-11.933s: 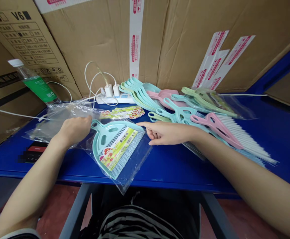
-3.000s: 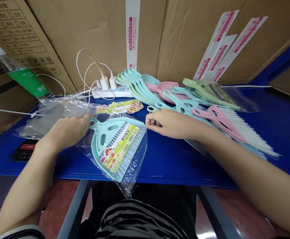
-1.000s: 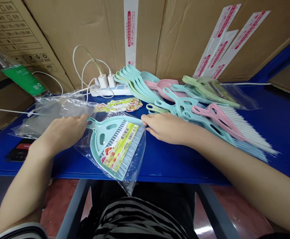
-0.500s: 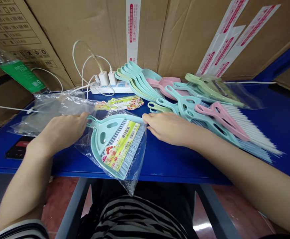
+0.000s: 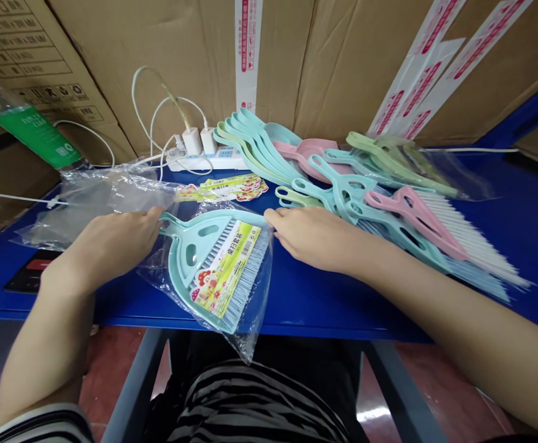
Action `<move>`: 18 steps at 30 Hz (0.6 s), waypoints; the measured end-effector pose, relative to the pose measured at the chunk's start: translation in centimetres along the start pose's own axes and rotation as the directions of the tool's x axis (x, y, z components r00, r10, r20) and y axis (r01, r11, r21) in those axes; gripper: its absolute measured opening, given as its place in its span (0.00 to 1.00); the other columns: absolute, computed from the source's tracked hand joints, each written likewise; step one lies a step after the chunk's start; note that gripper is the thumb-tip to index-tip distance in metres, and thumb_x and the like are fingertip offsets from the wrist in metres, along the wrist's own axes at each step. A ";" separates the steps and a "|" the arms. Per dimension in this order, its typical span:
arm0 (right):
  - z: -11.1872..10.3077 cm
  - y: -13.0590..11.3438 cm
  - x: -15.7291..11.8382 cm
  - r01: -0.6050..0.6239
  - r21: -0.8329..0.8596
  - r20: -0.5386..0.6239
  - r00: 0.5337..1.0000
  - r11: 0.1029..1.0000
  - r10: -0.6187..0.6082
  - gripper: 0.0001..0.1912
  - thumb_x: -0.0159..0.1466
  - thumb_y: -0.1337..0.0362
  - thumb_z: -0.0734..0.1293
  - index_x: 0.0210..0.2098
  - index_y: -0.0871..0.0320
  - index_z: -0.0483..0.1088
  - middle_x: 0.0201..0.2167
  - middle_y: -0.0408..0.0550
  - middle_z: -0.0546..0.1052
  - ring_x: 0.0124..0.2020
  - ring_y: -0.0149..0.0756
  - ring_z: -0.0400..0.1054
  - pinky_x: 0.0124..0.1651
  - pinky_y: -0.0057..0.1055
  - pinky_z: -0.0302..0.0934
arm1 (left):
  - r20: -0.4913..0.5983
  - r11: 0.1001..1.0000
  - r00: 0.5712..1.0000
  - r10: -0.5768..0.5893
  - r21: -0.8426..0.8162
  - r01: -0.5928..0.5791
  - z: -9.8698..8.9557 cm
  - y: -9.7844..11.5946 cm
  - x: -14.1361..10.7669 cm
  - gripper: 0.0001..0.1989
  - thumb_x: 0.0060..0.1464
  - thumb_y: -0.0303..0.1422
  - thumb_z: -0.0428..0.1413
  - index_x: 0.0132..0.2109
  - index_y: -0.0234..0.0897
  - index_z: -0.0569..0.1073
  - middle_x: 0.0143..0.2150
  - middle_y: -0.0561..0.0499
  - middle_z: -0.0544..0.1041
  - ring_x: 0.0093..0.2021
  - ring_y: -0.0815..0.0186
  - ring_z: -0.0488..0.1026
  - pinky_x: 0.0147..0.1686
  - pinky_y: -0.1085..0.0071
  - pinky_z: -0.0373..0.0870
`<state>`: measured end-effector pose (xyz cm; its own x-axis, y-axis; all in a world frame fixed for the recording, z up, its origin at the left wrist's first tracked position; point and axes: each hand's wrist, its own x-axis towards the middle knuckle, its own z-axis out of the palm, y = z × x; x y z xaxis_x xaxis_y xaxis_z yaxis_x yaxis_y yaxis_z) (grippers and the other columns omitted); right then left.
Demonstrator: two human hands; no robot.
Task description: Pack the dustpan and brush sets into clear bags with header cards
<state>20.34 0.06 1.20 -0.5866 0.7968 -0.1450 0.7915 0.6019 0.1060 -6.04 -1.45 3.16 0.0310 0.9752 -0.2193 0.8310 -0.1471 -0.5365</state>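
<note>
A light-blue dustpan (image 5: pixel 182 246) lies tilted above the table's front edge inside a clear plastic bag (image 5: pixel 256 307). Nested in it is a matching hand brush (image 5: pixel 245 277), with a printed yellow card (image 5: pixel 227 264) across its bristles. My left hand (image 5: pixel 124 237) is closed around the handle end at the left. At the pan's upper right corner, my right hand (image 5: pixel 303 234) pinches the corner and the bag's edge; its fingertips are partly hidden.
Behind my right hand lie a stack of dustpans (image 5: pixel 260 144), several loose brushes (image 5: pixel 417 221) and a bagged set (image 5: pixel 389 163). Printed cards (image 5: pixel 227 187), clear bags (image 5: pixel 107 197), a power strip (image 5: pixel 227 160), a bottle (image 5: pixel 33 132) and a dark phone-like object (image 5: pixel 24 280) are at the middle and left.
Both hands keep their hold on the bagged dustpan, which is almost still. The view has shifted very slightly.
</note>
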 end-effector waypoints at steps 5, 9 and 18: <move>0.1 0.0 0.1 0.002 -0.011 -0.004 1.000 1.000 -0.002 0.15 0.63 0.76 0.56 0.46 0.61 0.67 0.36 0.56 0.77 0.35 0.43 0.71 0.27 0.34 0.47 | -0.004 1.000 1.000 -0.002 0.012 0.002 0.2 0.0 0.2 0.21 0.64 0.27 0.38 0.59 0.33 0.66 0.51 0.40 0.79 0.47 0.52 0.79 0.43 0.57 0.75; 0.1 -0.1 0.1 0.000 -0.023 -0.001 1.000 1.000 0.000 0.16 0.63 0.77 0.56 0.46 0.61 0.67 0.36 0.56 0.77 0.34 0.42 0.71 0.27 0.33 0.47 | 0.005 1.000 1.000 -0.006 0.021 0.006 0.1 0.1 0.1 0.21 0.64 0.26 0.38 0.59 0.32 0.66 0.52 0.41 0.79 0.48 0.51 0.79 0.43 0.57 0.75; -0.4 0.3 0.2 0.002 0.000 -0.008 1.000 1.000 -0.002 0.15 0.63 0.77 0.57 0.44 0.60 0.68 0.34 0.52 0.76 0.31 0.39 0.68 0.27 0.32 0.46 | 0.007 0.999 1.000 -0.019 0.030 0.019 -0.1 0.0 0.0 0.22 0.66 0.28 0.35 0.60 0.30 0.65 0.47 0.39 0.80 0.44 0.52 0.80 0.41 0.58 0.75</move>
<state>20.38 0.36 1.61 -0.5896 0.7959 -0.1378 0.7902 0.6037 0.1053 -5.96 -1.41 3.21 0.0112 0.9765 -0.2152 0.8143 -0.1338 -0.5648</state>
